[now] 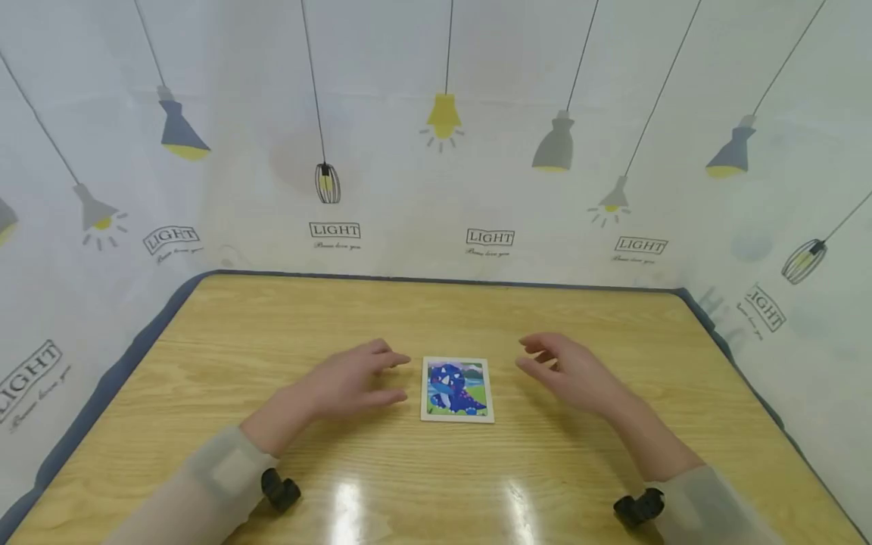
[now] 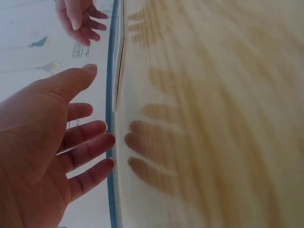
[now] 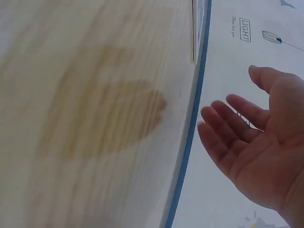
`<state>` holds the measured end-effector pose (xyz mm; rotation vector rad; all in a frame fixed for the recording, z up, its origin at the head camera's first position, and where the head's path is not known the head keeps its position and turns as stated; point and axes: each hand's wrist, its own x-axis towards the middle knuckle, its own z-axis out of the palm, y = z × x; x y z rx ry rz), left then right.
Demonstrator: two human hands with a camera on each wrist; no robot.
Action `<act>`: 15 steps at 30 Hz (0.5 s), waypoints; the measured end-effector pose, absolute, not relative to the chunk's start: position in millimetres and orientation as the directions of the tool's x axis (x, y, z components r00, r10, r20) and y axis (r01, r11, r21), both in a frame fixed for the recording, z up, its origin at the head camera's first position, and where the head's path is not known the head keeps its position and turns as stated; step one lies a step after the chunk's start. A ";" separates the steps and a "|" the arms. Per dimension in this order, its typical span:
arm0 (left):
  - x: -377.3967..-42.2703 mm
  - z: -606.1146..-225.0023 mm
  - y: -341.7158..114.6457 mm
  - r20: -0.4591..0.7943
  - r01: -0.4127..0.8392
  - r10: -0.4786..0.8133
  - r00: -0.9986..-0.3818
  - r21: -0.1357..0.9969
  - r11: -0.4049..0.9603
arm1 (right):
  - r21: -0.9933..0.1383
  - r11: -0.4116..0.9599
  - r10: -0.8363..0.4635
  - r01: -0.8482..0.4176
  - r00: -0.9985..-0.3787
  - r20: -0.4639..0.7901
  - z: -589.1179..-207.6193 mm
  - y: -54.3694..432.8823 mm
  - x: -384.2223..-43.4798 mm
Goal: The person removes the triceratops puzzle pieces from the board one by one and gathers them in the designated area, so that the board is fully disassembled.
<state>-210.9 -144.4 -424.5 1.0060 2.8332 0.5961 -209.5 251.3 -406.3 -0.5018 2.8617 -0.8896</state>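
A small picture puzzle board (image 1: 457, 390) with a pale border lies flat on the wooden table, showing a blue dinosaur with white horns by water and grass. Just left of it is my left hand (image 1: 352, 381), its thumb and fingers spread and pointing at the board's edge. My right hand (image 1: 571, 371) hovers to the right, farther off, with loosely bent fingers. Both hold nothing. In the left wrist view, the left hand (image 2: 52, 137) hangs above the tabletop, and the board (image 2: 118, 57) appears edge-on. The right wrist view shows the right hand (image 3: 261, 137) with relaxed fingers, palm visible.
The wooden table (image 1: 306, 310) has a dark blue edge (image 1: 381, 278). Behind and on both sides hangs a white curtain (image 1: 381, 68) printed with lamps and "LIGHT" signs. A small black device (image 1: 280, 490) sits at the left cuff, another black device (image 1: 639, 507) at the right.
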 end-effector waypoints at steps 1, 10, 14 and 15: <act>-211.8 -425.5 -143.1 0.048 0.593 0.629 -0.776 0.394 0.702 | -0.576 0.767 -0.350 -0.281 -0.937 -0.010 -406.8 247.7 -212.1; -218.7 -429.8 -129.6 0.004 0.622 0.696 -0.718 0.453 0.639 | -0.627 0.726 -0.432 -0.282 -0.897 -0.096 -403.4 202.0 -238.9; -220.0 -428.3 -121.4 -0.063 0.594 0.695 -0.716 0.468 0.654 | -0.657 0.708 -0.467 -0.259 -0.870 -0.160 -410.8 174.5 -249.7; -220.1 -428.3 -119.5 -0.076 0.590 0.694 -0.716 0.467 0.659 | -0.661 0.707 -0.469 -0.251 -0.866 -0.173 -413.3 168.8 -251.5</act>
